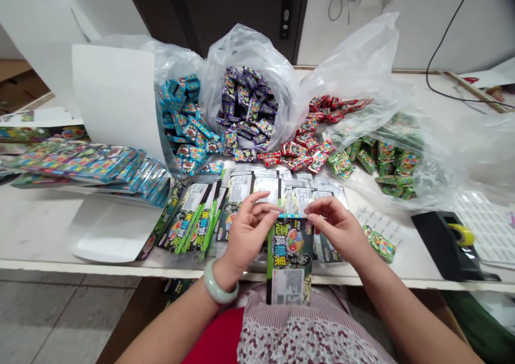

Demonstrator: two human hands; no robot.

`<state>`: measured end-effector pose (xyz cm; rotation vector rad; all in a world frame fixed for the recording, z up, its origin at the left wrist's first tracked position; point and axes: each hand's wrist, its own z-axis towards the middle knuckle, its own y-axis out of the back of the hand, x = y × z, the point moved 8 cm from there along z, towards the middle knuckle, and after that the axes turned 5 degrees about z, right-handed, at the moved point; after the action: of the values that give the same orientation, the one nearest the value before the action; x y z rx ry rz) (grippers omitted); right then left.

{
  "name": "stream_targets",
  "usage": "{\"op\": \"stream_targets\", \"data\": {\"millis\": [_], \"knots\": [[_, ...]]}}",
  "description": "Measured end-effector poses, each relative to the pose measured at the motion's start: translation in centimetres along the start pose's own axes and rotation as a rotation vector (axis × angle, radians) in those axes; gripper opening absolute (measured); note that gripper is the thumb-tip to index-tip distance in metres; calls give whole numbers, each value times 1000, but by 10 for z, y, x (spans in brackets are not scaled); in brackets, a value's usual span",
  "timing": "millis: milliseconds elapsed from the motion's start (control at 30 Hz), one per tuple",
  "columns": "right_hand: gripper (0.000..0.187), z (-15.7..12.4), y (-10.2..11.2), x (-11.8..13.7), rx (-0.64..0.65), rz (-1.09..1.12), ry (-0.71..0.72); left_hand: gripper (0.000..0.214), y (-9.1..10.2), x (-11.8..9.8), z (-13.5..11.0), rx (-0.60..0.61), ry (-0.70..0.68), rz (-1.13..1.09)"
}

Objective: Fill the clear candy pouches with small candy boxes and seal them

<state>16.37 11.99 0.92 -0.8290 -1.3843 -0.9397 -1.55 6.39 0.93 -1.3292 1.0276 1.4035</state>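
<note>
candy packet (289,259) hangs upright between the two hands, its lower end reaching past the front edge of the white counter (40,219) and over the person's lap. left hand (247,235), with a pale jade bangle (220,282) at the wrist, has its grip pinched on the upper left corner of the packet, thumb and fingers pressed together. right hand (336,227) pinches the upper right corner the same way, and the blue top strip (292,215) runs between the two grips.

just below the hands lie rows of green-edged packets (189,219), with a white paper sheet (112,230) to their left and a loose green packet (379,243) to their right. farther back, clear plastic bags spill blue boxes (177,117), purple boxes (245,106), red packets (317,133) and green boxes (390,160). stacked blue-edged cards (76,163) lie at the left. a black tape dispenser (446,243) with a yellow roll sits beside a label sheet (483,219) at the right.
</note>
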Motion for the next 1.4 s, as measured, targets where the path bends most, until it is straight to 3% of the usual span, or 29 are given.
{"op": "stream_targets", "data": {"millis": [233, 433, 600, 800, 933, 1067, 1200, 1267, 1400], "knots": [[12, 3, -13, 22, 146, -130, 105, 6, -1, -12, 0, 85, -118, 105], [13, 17, -22, 15, 197, -43, -112, 7, -2, -17, 9, 60, -4, 162], [16, 19, -26, 14, 264, -43, -159, 11, -5, -22, 12, 128, -22, 164], [18, 19, -23, 20, 279, -90, -102, 12, -8, -25, 17, 262, -14, 150], [20, 14, -21, 31, 321, -148, 8, 14, -9, -31, 14, 361, -99, 198], [5, 0, -16, 33, 289, -193, 166, 7, -10, -32, 3, 413, -225, 254], [5, -15, -15, 26, 159, -200, 283, 13, -8, -16, -3, 323, -130, 212], [6, -19, -16, 23, 92, -188, 288, 17, -10, -10, -4, 292, -101, 195], [9, -21, -12, 13, 58, -128, 213, 7, -17, -15, -2, 289, -238, 272]]}}
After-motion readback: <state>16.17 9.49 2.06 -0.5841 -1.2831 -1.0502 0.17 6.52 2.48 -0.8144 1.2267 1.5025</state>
